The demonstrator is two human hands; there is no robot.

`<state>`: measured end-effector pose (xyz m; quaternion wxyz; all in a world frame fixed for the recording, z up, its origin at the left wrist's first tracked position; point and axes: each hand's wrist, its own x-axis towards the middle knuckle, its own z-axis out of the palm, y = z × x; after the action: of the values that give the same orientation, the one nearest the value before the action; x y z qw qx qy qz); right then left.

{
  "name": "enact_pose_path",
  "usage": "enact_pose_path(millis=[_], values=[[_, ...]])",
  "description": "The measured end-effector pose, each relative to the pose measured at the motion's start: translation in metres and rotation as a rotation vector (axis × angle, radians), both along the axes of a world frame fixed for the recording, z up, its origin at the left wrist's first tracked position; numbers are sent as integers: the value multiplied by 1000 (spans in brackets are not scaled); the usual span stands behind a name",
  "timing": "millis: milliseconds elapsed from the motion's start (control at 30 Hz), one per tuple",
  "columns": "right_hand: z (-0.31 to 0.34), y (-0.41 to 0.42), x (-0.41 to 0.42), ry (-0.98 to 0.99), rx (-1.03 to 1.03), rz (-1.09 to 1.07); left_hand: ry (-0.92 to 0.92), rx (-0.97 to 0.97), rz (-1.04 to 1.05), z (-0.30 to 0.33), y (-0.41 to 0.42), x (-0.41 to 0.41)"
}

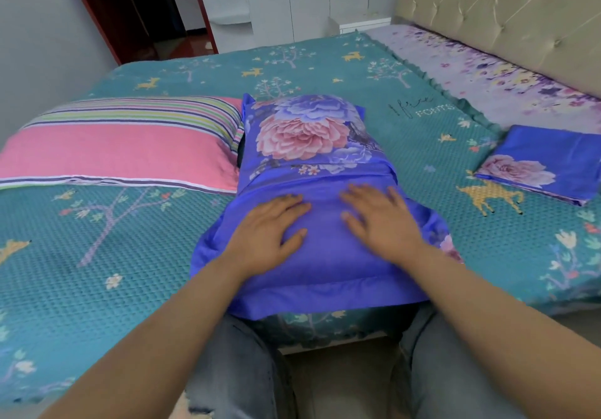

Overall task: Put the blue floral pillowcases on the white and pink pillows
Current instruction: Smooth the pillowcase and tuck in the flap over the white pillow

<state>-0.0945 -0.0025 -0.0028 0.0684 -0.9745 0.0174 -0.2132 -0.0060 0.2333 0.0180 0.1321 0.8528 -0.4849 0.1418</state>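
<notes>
Hands: left hand [266, 223] and right hand [379, 220] are laid flat, fingers [294, 205] spread, on the covered pillow [312, 191] at the bed's [97, 256] near edge.
Risk: the overhanging end could be dragged off by a hard push (a judgement).
Filled case: a pillow appears enclosed.
Bare pillow: the pink striped pillow [120, 145] lies toward the left edge.
Spare case: the folded pillowcase [543, 166], apparently empty, lies by the right edge.
</notes>
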Motion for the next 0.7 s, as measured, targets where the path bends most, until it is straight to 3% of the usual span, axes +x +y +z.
enact_pose_path(millis=[67,133,200,300,400,500,567,700], values=[[10,-39,12,198,91,-263,69,-26,157,6,9,26],[22,-54,20,132,51,-323,41,-65,278,18,7,44],[33,-40,28,-62,58,-259,10,-156,354,26,-3,52],[45,-18,47,-102,187,-109,122,-273,323,38,-20,67],[50,-8,62,-145,22,68,228,-133,133,50,-35,74],[37,5,63,-155,-124,262,-26,35,31,46,-41,71],[22,7,59,-203,-192,294,-88,54,74,45,-40,70],[14,3,50,-272,-72,-3,-181,1,33,35,-33,71]])
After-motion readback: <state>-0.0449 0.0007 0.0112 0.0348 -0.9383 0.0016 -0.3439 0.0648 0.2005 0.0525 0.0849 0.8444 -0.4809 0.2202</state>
